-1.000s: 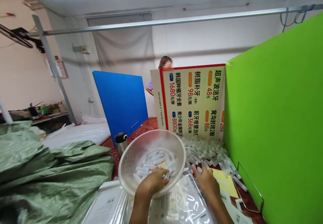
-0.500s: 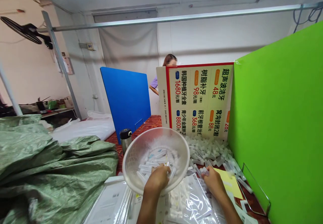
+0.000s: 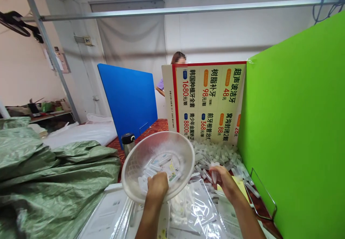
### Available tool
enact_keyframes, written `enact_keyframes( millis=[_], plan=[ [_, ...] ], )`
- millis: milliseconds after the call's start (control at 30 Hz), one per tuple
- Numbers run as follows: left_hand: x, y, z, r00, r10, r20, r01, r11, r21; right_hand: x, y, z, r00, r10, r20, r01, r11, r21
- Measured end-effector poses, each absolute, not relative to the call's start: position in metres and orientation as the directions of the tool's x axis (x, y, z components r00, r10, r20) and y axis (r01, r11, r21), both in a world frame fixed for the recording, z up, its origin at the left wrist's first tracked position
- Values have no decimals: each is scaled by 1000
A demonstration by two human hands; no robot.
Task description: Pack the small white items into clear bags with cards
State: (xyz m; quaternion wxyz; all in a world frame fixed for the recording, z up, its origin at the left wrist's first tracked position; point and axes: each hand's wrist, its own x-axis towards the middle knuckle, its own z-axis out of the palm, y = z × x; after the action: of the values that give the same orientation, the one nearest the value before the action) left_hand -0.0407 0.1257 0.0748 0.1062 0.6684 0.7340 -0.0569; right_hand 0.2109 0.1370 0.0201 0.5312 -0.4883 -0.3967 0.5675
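Observation:
A whitish plastic basin (image 3: 185,144) stands tilted, with several translucent plastic tubes (image 3: 154,166) and printed sheets (image 3: 172,169) inside. My left hand (image 3: 157,184) is closed over the basin's near side, its knuckles up; what its fingers hold, if anything, is hidden. Right of the basin, my right hand (image 3: 223,177) pinches a translucent plastic tube (image 3: 214,174) that points downward. Behind that hand spreads a heap of similar tubes (image 3: 215,152). Yellow paper (image 3: 241,187) lies partly beneath my right forearm.
Clear plastic sleeves (image 3: 198,203) and papers cover the near table. A dark-lidded flask (image 3: 128,144) stands left of the basin. Blue (image 3: 129,102) and green (image 3: 293,124) panels and a printed board (image 3: 207,102) border the table. Green tarpaulin (image 3: 59,185) lies left; a person (image 3: 178,57) is behind the board.
My left hand has shifted nearer the basin's near-left side, uncovering more of the printed sheets. My right hand has lifted slightly, showing a tube in its fingers. The view has shifted a little.

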Motion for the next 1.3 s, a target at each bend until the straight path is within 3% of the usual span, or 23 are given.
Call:
enact_keyframes(
  millis=[167, 333, 467, 633, 733, 833, 933, 1033, 1100, 1167, 1233, 1300],
  plan=[
    [-41, 123, 82, -99, 990, -104, 992, 106, 67, 203, 117, 57, -117, 992, -51, -357, -90, -930],
    [-41, 120, 105, -121, 991, 50, 986, 114, 123, 202, 112, 75, -142, 986, 92, -391, 30, -920],
    [-38, 105, 130, 56, 966, 253, 948, -130, 289, 207, 108, 85, -103, 977, 187, -261, 155, -953],
    [-14, 71, 154, 456, 807, 375, 635, -591, 498, 210, 89, 111, -266, 949, 168, -16, 170, -985],
    [6, 63, 154, 522, 753, 400, 513, -653, 558, 208, 81, 122, -330, 933, 143, 64, 173, -983],
    [22, 70, 144, 465, 785, 409, 491, -613, 619, 210, 79, 124, -331, 939, 96, 125, 144, -982],
    [32, 81, 126, 385, 866, 321, 521, -490, 698, 223, 82, 121, -312, 948, 58, 212, 129, -969],
    [45, 91, 96, 396, 913, 95, 645, -350, 679, 242, 85, 116, -145, 986, 85, 306, 126, -944],
    [57, 94, 71, 405, 904, -137, 785, -266, 560, 254, 88, 111, 7, 992, 127, 328, 118, -937],
    [71, 96, 46, 347, 874, -340, 906, -220, 361, 262, 91, 106, 119, 982, 149, 299, 108, -948],
    [83, 96, 30, 321, 858, -400, 940, -238, 244, 267, 95, 101, 205, 968, 148, 243, 96, -965],
    [90, 94, 23, 409, 825, -389, 909, -330, 256, 269, 99, 96, 282, 949, 140, 198, 85, -977]
  ],
)
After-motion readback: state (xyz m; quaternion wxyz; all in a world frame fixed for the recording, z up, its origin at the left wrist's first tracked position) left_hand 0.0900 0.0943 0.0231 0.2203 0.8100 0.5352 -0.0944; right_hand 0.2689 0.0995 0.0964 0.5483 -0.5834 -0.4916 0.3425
